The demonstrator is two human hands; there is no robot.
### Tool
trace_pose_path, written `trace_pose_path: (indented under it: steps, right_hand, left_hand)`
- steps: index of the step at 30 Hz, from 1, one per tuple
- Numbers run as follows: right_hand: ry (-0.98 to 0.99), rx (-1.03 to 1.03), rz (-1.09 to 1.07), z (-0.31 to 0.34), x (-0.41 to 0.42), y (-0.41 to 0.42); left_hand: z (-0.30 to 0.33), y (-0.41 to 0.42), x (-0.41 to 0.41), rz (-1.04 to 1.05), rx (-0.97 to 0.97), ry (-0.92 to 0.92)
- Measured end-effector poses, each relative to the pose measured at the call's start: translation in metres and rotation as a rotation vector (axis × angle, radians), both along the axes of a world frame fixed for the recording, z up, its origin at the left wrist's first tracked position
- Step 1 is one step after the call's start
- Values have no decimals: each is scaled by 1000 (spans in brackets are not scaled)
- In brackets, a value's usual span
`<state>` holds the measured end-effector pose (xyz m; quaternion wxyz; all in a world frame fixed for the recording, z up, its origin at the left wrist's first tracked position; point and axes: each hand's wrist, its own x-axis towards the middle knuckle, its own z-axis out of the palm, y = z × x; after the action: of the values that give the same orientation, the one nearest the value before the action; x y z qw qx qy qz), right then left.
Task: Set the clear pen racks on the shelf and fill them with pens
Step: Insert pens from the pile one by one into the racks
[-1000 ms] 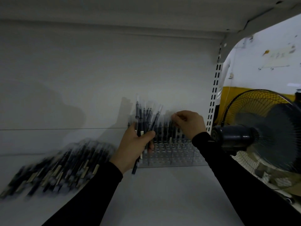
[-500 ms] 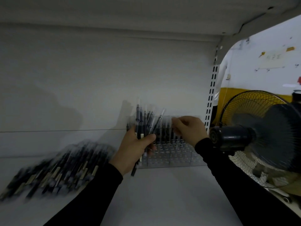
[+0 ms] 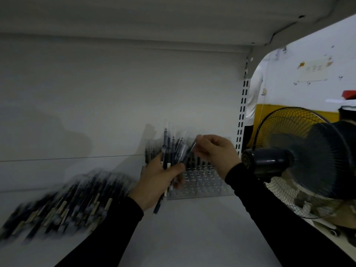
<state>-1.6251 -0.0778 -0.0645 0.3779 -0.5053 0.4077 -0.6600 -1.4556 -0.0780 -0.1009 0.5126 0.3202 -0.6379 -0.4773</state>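
A: Head view, status: one clear pen rack (image 3: 200, 182) is already set on the shelf (image 3: 192, 234), against the back wall near the slotted upright (image 3: 242, 120). Rear rows are seen filled with dark pens; front rows look empty, though blur limits certainty.

B: Hands?

A: A bundle of pens (image 3: 171, 149) is gripped upright in the left hand (image 3: 159, 182), just in front of the rack's left end. A single pen (image 3: 189, 151) is pinched at its top by the right hand (image 3: 217, 151), fingers curled, and is held slanted over the rack beside the bundle. It is not yet seated in a slot.

B: Remaining stock?

A: A large loose pile of pens (image 3: 63, 205) is lying on the shelf to the left, well apart from the rack. Heavily blurred, so no count.

B: Progress estimate?

A: Judged partway through. Only one rack can be made out; whether more are to be placed cannot be told. Front slots, the bundle and the pile are left. A fan (image 3: 300, 157) stands outside the shelf on the right, not involved.
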Motion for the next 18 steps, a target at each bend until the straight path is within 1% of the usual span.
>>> trace_pose_path:
  steps: [4,5,6,8,12,18]
  right_hand:
    - [-222,-19,-57,19,-19,-4]
    - [-245,-39,-82,22,-26,-5]
    - [-225,-61,-123,23,-32,-8]
    - [-107,-93,-228,19,-42,-15]
    - [159,-93,-399,5,-50,-28]
    - [368,-91,-449,-2,-40,-39]
  left_hand:
    - [-2,-1,4,38,-31,-46]
    - [-3,-3,5,62,-42,-57]
    - [-3,-5,7,81,-49,-62]
    - [-4,-8,9,99,-52,-56]
    - [-6,-12,9,119,-49,-57]
    - [-6,-11,11,103,-47,-65]
